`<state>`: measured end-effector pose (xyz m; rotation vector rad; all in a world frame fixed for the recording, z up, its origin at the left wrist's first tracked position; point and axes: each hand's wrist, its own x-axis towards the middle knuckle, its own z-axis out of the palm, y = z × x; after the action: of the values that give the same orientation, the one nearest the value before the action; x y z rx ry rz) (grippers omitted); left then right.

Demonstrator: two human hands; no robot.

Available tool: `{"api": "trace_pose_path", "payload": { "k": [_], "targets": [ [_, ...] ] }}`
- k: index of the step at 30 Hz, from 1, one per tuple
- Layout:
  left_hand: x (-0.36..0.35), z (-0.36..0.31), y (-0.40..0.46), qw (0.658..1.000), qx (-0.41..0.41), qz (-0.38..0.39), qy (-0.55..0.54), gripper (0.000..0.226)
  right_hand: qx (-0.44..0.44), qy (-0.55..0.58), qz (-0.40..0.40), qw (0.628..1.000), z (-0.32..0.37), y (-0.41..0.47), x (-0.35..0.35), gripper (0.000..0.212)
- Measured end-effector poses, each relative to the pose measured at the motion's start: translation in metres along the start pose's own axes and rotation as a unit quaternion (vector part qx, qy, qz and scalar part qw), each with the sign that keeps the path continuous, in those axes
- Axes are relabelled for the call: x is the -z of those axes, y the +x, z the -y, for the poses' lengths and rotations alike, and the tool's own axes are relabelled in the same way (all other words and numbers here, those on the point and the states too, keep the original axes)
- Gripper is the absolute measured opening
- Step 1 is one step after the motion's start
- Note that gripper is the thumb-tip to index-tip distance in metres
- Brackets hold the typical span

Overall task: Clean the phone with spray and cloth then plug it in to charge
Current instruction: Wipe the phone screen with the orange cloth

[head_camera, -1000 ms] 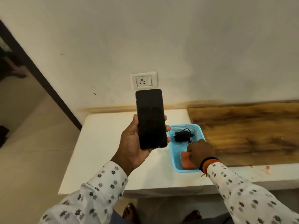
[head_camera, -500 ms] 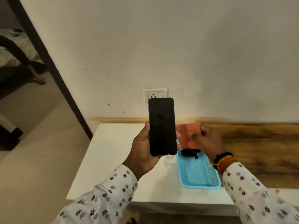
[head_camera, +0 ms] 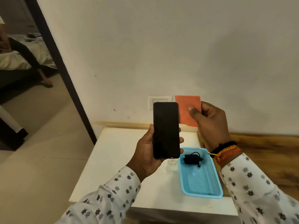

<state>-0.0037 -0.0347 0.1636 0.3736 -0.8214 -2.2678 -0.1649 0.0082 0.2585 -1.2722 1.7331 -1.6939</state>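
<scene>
Orange cloth (head_camera: 187,110) is pinched upright between the right hand's (head_camera: 208,125) thumb and curled fingers, just right of the black smartphone (head_camera: 166,130) — screen dark, gripped upright in the left hand (head_camera: 148,152). Below, a black charger (head_camera: 191,159) lies in the blue mesh tray (head_camera: 202,185).

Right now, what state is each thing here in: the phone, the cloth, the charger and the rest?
Phone: screen dark, upright, gripped by the left hand.
Orange cloth: lifted, pinched by the right hand.
Charger: lying unplugged in the blue basket.
Wall socket: nothing plugged in where visible.
Clear container beside the basket: too blurred to judge.
</scene>
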Motion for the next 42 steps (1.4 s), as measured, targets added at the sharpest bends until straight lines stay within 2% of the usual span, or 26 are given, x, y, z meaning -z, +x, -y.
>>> {"api": "trace_pose_path", "payload": {
  "k": [3,6,12,15,23,27,29,32,34,39,42],
  "targets": [
    [0.0,0.001,-0.001,1.0,0.008,0.0,-0.007,0.064,0.086,-0.094,0.003,0.992,0.005,-0.002,-0.008,0.01],
    [-0.001,-0.001,-0.003,1.0,0.005,-0.009,-0.014,0.062,0.166,-0.168,0.016,0.972,0.007,-0.009,-0.015,0.021],
    [-0.004,0.0,-0.007,0.998,0.007,-0.051,-0.047,0.056,0.3,-0.339,0.022,0.891,-0.001,-0.024,-0.027,0.028],
    [-0.004,0.002,-0.011,0.997,0.009,-0.061,-0.055,0.054,0.31,-0.402,0.042,0.861,-0.004,-0.028,-0.034,0.03],
    [-0.002,0.002,-0.017,0.996,0.01,-0.07,-0.061,0.05,0.388,-0.455,0.062,0.799,-0.013,-0.047,-0.047,0.037],
    [0.002,-0.001,-0.021,0.994,0.016,-0.08,-0.074,0.063,0.406,-0.479,0.095,0.773,-0.034,-0.072,-0.032,0.05],
    [0.003,0.0,-0.022,0.995,0.023,-0.083,-0.06,0.064,0.405,-0.488,0.078,0.769,-0.039,-0.073,-0.024,0.05],
    [-0.001,0.004,-0.021,0.995,0.031,-0.084,-0.046,0.06,0.381,-0.49,0.02,0.784,-0.033,-0.061,-0.022,0.045],
    [-0.004,0.002,-0.02,0.995,0.03,-0.079,-0.055,0.06,0.392,-0.473,0.009,0.789,-0.029,-0.062,-0.03,0.042],
    [-0.001,-0.011,-0.019,0.995,0.019,-0.079,-0.049,0.066,0.448,-0.472,0.047,0.758,-0.047,-0.093,-0.027,0.036],
    [-0.001,-0.011,-0.018,0.995,0.017,-0.09,-0.031,0.065,0.431,-0.502,0.014,0.75,-0.049,-0.089,-0.016,0.04]
  ]
}}
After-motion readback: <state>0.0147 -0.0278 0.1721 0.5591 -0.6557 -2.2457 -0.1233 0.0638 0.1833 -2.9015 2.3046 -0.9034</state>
